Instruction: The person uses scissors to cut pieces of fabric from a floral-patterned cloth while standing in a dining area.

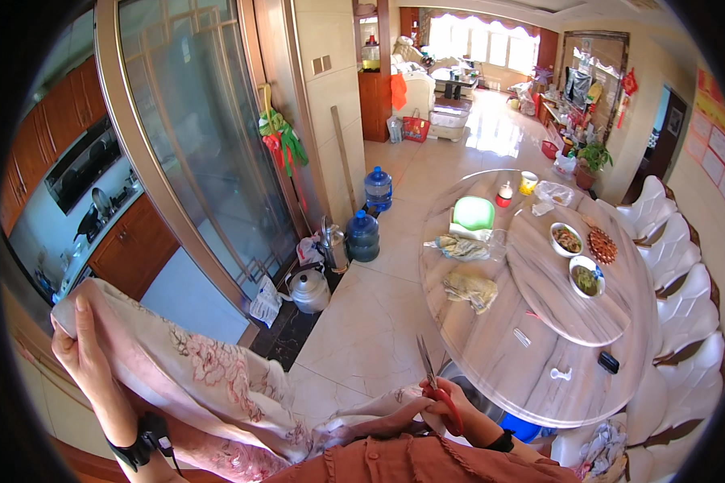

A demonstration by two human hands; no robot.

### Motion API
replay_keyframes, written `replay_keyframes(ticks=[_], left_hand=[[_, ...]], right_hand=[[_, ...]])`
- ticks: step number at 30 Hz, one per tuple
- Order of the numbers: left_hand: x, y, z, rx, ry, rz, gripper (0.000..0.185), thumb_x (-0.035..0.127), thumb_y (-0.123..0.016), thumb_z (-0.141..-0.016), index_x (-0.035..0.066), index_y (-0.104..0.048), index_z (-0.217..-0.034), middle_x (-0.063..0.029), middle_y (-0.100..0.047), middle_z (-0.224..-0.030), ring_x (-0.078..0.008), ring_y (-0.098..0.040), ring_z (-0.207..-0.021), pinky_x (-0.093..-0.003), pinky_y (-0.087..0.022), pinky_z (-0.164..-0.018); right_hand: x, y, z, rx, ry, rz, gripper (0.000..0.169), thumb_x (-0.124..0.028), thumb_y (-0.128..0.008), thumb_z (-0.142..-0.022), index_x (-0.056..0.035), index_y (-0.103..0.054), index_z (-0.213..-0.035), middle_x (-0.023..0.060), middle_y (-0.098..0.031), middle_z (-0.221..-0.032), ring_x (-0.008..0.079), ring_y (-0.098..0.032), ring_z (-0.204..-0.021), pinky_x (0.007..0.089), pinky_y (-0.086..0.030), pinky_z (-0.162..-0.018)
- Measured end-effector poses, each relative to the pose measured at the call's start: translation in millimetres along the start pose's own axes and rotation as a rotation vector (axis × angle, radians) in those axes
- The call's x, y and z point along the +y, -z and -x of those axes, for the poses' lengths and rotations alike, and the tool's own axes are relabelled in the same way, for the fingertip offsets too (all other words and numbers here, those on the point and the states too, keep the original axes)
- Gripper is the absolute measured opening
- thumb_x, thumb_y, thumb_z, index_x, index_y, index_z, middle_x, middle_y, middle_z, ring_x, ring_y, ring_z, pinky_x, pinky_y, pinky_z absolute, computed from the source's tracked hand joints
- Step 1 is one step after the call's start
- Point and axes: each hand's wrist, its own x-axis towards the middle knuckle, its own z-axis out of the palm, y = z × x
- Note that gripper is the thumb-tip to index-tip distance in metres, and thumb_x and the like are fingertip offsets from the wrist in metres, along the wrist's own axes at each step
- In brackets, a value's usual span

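A pale cloth [217, 368] printed with pink flowers stretches across my front from one hand to the other. My left hand [81, 344] grips its raised end at the far left, thumb on top. Low in the middle, my right hand [444, 401] holds red-handled scissors [438, 386], their blades pointing up and slightly parted. Part of the cloth is gathered against that same hand. The blades stand clear of the fabric. Folds hide where the cloth's lower edge runs.
A round marble-patterned table [483, 362] stands to the right, bearing bowls of food [586, 278], crumpled cloths [471, 290] and a green container [474, 212]. White chairs [689, 308] line its far side. A kettle [308, 290] and water jugs [362, 235] stand by the glass sliding door [199, 121].
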Motion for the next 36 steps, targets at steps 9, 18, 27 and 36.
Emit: replay_keyframes(ticks=[9,18,27,36], left_hand=[[-133,-130,-60,-0.036,0.078,0.065,0.017,0.017,-0.057,-0.080,0.001,-0.062,-0.078,0.0035,-0.055,-0.071,-0.0026,-0.045,-0.066,-0.0151,-0.034,-0.061],[-224,-291,-144,0.025,0.092,0.159,0.019,0.019,-0.058,-0.079,0.000,-0.062,-0.081,-0.0005,-0.059,-0.076,-0.0049,-0.050,-0.070,-0.0165,-0.038,-0.065],[-245,-464,-192,0.006,0.046,0.117,0.023,0.022,-0.061,-0.077,-0.001,-0.062,-0.081,-0.0001,-0.058,-0.073,-0.0042,-0.048,-0.067,-0.0161,-0.036,-0.063],[-234,-676,-242,-0.111,-0.003,0.333,0.018,0.017,-0.059,-0.078,0.000,-0.062,-0.078,0.0016,-0.057,-0.072,-0.0028,-0.046,-0.066,-0.0151,-0.035,-0.062]], right_hand=[[-32,-1,-150,0.217,0.098,-0.137,0.044,-0.001,-0.061,-0.061,-0.0028,-0.045,-0.102,0.0006,-0.047,-0.078,0.0107,-0.049,-0.070,0.0217,-0.041,-0.063],[-106,-19,-276,0.444,0.265,-0.222,0.046,0.003,-0.055,-0.058,-0.0016,-0.043,-0.103,0.0042,-0.048,-0.079,0.0142,-0.050,-0.071,0.0230,-0.041,-0.062],[-150,38,-411,0.555,0.317,-0.338,0.045,0.001,-0.053,-0.060,-0.0022,-0.042,-0.104,0.0046,-0.048,-0.079,0.0148,-0.050,-0.070,0.0224,-0.041,-0.061],[-212,135,-549,0.532,0.299,-0.471,0.046,0.000,-0.054,-0.061,-0.0013,-0.040,-0.105,0.0043,-0.047,-0.078,0.0148,-0.050,-0.069,0.0226,-0.041,-0.060]])
